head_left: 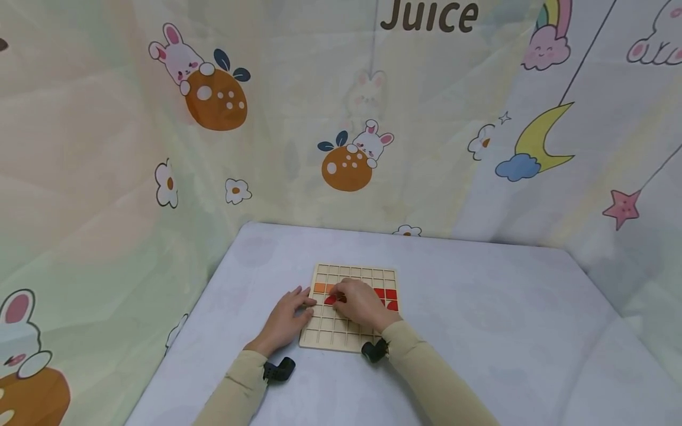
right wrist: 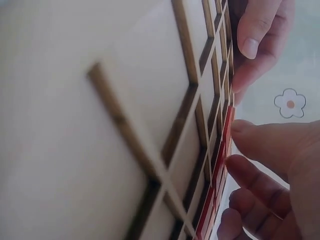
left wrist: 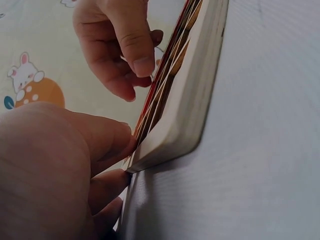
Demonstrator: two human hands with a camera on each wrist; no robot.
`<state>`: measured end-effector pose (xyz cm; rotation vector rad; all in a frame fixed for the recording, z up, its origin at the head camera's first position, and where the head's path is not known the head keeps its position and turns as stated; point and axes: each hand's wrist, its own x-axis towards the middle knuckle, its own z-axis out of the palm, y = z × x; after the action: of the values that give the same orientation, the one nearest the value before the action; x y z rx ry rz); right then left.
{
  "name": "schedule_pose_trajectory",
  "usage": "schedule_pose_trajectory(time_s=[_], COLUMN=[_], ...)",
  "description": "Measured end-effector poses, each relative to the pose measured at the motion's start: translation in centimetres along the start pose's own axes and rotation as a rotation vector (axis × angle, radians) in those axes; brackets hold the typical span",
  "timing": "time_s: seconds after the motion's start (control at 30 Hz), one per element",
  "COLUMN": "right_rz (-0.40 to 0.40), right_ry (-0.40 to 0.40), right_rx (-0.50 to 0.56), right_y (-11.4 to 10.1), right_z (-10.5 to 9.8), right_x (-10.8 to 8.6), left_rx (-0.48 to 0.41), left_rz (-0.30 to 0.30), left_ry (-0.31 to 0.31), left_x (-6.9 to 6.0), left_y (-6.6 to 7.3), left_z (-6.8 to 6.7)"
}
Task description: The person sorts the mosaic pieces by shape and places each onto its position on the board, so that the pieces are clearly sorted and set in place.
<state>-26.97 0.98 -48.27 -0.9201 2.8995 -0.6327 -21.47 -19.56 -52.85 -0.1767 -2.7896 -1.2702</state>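
Observation:
A square wooden grid board [head_left: 326,340] lies on the table, with red and orange tiles in some cells. My right hand [head_left: 362,303] is over its middle, fingers bent, with thumb and index finger at a red tile [head_left: 330,300] low against the grid. In the right wrist view, those fingertips stand a little apart along the red pieces [right wrist: 220,157]. The palm hides several cells in the head view. At the board's left edge rests my left hand [head_left: 288,315], fingers extended; its fingertips touch the board's corner [left wrist: 185,135] in the left wrist view.
Orange tiles [head_left: 319,287] lie in a row at the board's left, and more red tiles [head_left: 391,294] at its right. A pale cloth [head_left: 506,331] covers the table. Printed curtains [head_left: 288,142] stand behind and beside it. Each wrist bears a black camera [head_left: 375,351].

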Motion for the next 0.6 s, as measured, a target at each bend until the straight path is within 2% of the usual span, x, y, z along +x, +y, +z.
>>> schedule_pose_trajectory(time_s=[0.2,0.4,0.6], right_rz=[0.009,0.005,0.040], right_ry=[0.018,0.070,0.075], right_rx=[-0.010,-0.031,-0.071], right_y=[0.6,2.4,4.5], right_z=[-1.0,-2.3,-3.9], right_x=[-0.6,-1.4,-2.3], left_rx=[0.001,0.005,0.010], left_rz=[0.006,0.009,-0.042], left_ry=[0.005,0.013,0.016], left_x=[0.2,0.2,0.0], left_y=[-0.1,-0.2,-0.4], left_z=[-0.1,-0.4,-0.7])
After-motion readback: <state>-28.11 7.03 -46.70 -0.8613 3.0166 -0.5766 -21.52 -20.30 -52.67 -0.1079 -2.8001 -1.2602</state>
